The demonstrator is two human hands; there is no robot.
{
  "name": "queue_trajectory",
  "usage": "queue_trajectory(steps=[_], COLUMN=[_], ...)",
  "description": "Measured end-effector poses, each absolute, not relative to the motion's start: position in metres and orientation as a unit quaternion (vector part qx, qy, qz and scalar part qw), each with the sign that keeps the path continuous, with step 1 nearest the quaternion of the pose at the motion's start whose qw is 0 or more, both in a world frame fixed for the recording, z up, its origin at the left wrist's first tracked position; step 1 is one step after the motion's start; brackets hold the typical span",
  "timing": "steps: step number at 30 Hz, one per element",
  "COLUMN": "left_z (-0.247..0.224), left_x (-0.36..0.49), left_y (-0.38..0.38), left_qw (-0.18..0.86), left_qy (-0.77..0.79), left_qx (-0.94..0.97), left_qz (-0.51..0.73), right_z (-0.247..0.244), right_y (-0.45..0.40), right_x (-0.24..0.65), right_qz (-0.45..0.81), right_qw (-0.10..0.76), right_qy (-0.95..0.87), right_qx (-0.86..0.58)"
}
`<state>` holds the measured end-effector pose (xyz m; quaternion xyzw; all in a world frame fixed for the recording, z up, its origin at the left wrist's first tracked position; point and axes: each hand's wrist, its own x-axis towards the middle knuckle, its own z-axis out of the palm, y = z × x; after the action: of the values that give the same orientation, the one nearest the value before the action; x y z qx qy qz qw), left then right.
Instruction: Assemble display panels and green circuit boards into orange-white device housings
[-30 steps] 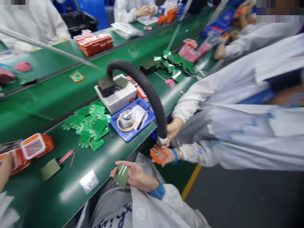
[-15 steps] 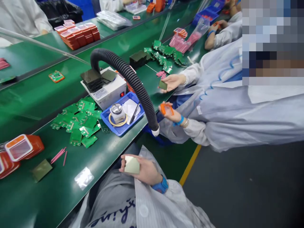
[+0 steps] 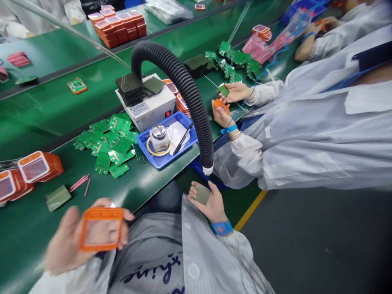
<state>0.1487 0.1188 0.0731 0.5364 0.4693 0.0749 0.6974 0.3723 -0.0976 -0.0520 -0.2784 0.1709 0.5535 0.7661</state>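
My left hand (image 3: 65,243), blurred, grips an orange plastic frame (image 3: 89,211) with a clear window, held up by the bench edge. Through the window, fingers show behind it. My right hand (image 3: 216,204), with a blue wristband, holds a thin olive-green square sheet (image 3: 202,194) on its fingers and palm. Just above that hand is the white-tipped end of a black ribbed hose (image 3: 200,122). On the bench left of me lie another olive sheet (image 3: 58,199), a few pink strips (image 3: 79,183) and a heap of green circuit boards (image 3: 110,143).
A blue tray (image 3: 157,163) holds a metal-topped bottle, a cloth and a pen. Behind it a white box (image 3: 147,110) carries stacked dark sheets. Stacked orange frames (image 3: 43,167) stand at left. A co-worker's hands (image 3: 237,93) hold a green board and an orange frame at right.
My left hand has come into view with the orange frame. My right hand has moved up and right beneath the hose end, still holding the sheet. The co-worker's hands have come closer together.
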Motion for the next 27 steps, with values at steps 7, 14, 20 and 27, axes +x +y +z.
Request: queue_trajectory(steps=[7, 14, 20, 27], left_z=[0.031, 0.016, -0.022, -0.123], left_x=[0.21, 0.212, 0.242, 0.33], left_y=[0.051, 0.045, 0.039, 0.009], left_qw=[0.94, 0.94, 0.923, 0.908], left_qy=[0.216, 0.256, 0.326, 0.349], left_qx=[0.207, 0.186, 0.161, 0.135], left_qz=[-0.162, -0.126, -0.13, -0.19], right_z=[-0.092, -0.101, -0.093, -0.078], right_y=[-0.108, -0.103, -0.101, -0.133], right_x=[0.427, 0.416, 0.422, 0.413], right_qz=[0.512, 0.542, 0.522, 0.505], right_qw=[0.756, 0.72, 0.739, 0.739], right_qy=[0.265, 0.304, 0.304, 0.299], right_qx=[-0.31, -0.309, -0.298, -0.331])
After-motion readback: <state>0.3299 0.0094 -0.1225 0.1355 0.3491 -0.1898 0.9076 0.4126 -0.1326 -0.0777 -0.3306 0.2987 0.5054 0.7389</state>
